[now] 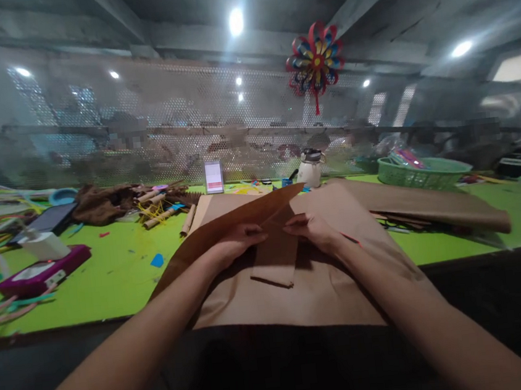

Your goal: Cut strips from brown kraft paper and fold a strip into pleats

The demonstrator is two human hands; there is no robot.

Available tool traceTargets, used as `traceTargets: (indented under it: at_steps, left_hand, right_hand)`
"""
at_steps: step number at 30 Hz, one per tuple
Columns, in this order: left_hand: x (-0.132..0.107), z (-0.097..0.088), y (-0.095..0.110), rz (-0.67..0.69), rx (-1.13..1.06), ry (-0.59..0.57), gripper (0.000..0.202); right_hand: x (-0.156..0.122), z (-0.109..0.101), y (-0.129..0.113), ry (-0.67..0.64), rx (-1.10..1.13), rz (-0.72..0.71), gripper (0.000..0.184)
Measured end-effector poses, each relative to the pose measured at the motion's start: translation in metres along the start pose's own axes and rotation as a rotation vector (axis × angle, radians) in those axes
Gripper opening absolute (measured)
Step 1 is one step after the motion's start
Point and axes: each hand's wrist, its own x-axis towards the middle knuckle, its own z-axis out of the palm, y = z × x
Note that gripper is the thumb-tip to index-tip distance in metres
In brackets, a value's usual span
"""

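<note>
Between my two hands stands a narrow folded piece of brown paper (274,260), its lower end resting over a large brown paper sheet (340,292). My left hand (243,239) is closed, with thumb and fingers pinching the left side of the folded piece. On the other side, my right hand (313,230) pinches the right edge near the top. A flap of brown paper (225,214) rises and curves behind my left hand, up to a point at the right. The large sheet hangs over the table's front edge beneath my forearms.
On the green table (124,277) lie a purple power strip (45,270) with a white plug, brown cloth (103,202) and small paper rolls (160,216). A lit phone (213,176), a pale jug (310,168), a green basket (419,172) and more brown paper (433,198) stand or lie farther back.
</note>
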Motion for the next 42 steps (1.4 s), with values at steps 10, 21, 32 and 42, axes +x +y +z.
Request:
traceTargets:
  at_steps: [10,21,32,42]
  left_hand:
    - [-0.004,0.000,0.002,-0.053,-0.129,0.003,0.027]
    - [-0.003,-0.005,0.003,-0.063,-0.038,0.022,0.033]
    - [-0.001,0.001,-0.002,-0.003,0.005,0.092,0.041]
    - [-0.005,0.006,0.003,0.040,-0.007,0.071,0.036]
  right_hand:
    - [-0.002,-0.007,0.000,-0.201,-0.020,-0.055,0.053]
    - [0.001,-0.005,0.002,-0.283,0.107,0.094,0.042]
    - [-0.003,0.004,0.003,-0.158,0.147,0.108,0.044]
    - [-0.002,0.001,0.006,-0.126,0.073,0.063,0.038]
